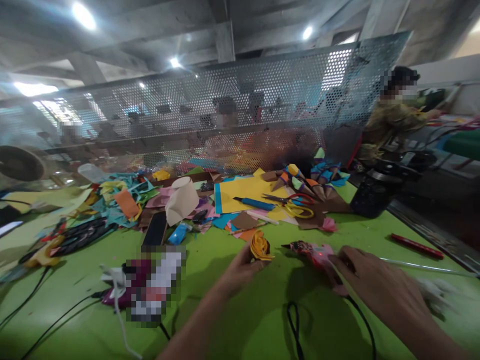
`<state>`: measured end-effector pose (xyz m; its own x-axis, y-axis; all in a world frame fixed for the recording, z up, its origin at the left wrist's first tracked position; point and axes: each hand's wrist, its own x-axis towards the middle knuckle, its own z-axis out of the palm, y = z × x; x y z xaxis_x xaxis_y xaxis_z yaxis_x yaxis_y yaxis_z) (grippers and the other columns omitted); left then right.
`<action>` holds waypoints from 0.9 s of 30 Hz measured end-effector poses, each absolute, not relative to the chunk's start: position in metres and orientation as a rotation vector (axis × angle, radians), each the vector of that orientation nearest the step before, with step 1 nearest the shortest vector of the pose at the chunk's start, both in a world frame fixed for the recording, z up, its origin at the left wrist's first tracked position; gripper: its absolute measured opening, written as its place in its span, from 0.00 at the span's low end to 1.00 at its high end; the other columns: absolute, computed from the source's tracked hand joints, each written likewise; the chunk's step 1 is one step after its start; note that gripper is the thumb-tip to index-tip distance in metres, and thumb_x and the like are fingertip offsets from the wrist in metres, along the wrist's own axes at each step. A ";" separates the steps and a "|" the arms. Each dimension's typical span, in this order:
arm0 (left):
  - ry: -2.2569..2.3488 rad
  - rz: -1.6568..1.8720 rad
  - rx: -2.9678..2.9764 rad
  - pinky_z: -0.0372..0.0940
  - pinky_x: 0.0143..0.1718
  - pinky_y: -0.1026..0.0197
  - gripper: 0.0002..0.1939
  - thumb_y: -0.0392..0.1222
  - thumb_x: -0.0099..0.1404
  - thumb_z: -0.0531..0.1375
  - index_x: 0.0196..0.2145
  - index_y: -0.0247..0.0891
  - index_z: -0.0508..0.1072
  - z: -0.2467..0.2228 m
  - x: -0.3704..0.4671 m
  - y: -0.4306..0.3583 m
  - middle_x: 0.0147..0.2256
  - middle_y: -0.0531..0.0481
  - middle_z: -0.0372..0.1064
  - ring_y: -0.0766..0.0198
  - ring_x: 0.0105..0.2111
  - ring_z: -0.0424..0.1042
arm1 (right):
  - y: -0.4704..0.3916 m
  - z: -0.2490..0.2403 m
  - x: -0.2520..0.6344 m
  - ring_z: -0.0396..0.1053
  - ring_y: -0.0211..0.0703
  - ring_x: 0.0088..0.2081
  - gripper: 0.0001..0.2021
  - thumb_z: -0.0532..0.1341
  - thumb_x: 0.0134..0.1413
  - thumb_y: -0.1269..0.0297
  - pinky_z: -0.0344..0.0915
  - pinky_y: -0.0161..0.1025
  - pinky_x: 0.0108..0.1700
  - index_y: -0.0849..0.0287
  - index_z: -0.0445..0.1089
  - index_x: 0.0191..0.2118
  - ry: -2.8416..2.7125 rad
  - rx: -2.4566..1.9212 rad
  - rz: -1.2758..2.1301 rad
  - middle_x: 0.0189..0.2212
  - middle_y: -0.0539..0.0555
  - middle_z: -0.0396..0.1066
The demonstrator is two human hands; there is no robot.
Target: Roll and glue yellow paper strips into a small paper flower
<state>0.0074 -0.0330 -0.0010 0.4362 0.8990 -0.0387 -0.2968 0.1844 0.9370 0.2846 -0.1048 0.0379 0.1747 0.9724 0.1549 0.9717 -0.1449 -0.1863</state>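
My left hand (243, 265) pinches a rolled yellow paper rose (259, 246) between thumb and fingers, above the green table. To its right, my right hand (369, 277) has its fingers closed at the back of a pink hot glue gun (318, 254). The gun's dark nozzle points left toward the rose, with a gap between them. A black cord runs down from its handle. A clear glue stick (423, 266) extends rightward behind my right hand; whether it sits in the gun is hidden.
Beyond my hands, yellow sheets (232, 192) carry a blue cutter knife (257, 203) and scissors (300, 207). Paper scraps (127, 202) heap leftward, near a phone (155, 230) and power strip (159, 285). A red pen (416, 246) and dark bottle (371, 192) stand right. A person (393, 115) works beyond.
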 end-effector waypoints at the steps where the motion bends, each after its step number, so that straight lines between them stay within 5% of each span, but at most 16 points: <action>1: 0.715 0.948 1.099 0.62 0.58 0.49 0.26 0.50 0.48 0.74 0.43 0.38 0.77 -0.003 0.008 -0.033 0.43 0.44 0.76 0.51 0.51 0.70 | -0.108 0.043 0.279 0.75 0.54 0.29 0.16 0.52 0.62 0.50 0.59 0.42 0.26 0.53 0.71 0.32 -1.863 -2.071 -0.010 0.29 0.55 0.76; 8: 0.780 0.929 1.476 0.61 0.55 0.53 0.19 0.49 0.60 0.66 0.44 0.37 0.71 -0.019 0.014 -0.034 0.43 0.45 0.71 0.55 0.47 0.67 | -0.119 0.071 0.212 0.74 0.46 0.42 0.09 0.57 0.64 0.63 0.69 0.41 0.43 0.52 0.74 0.43 -1.810 -1.340 0.112 0.41 0.53 0.76; 14: 0.782 1.049 1.707 0.61 0.40 0.59 0.12 0.45 0.64 0.61 0.41 0.39 0.65 -0.009 0.021 -0.040 0.37 0.49 0.65 0.62 0.36 0.65 | -0.115 0.059 0.180 0.73 0.47 0.40 0.07 0.59 0.64 0.64 0.67 0.45 0.44 0.53 0.74 0.41 -1.770 -1.338 0.023 0.37 0.54 0.76; 27: 0.839 1.163 1.826 0.61 0.38 0.60 0.07 0.42 0.66 0.59 0.39 0.40 0.64 -0.007 0.022 -0.044 0.36 0.50 0.63 0.62 0.34 0.63 | -0.115 0.071 0.174 0.70 0.44 0.30 0.08 0.57 0.60 0.67 0.65 0.40 0.33 0.55 0.73 0.33 -1.778 -1.363 -0.024 0.30 0.53 0.74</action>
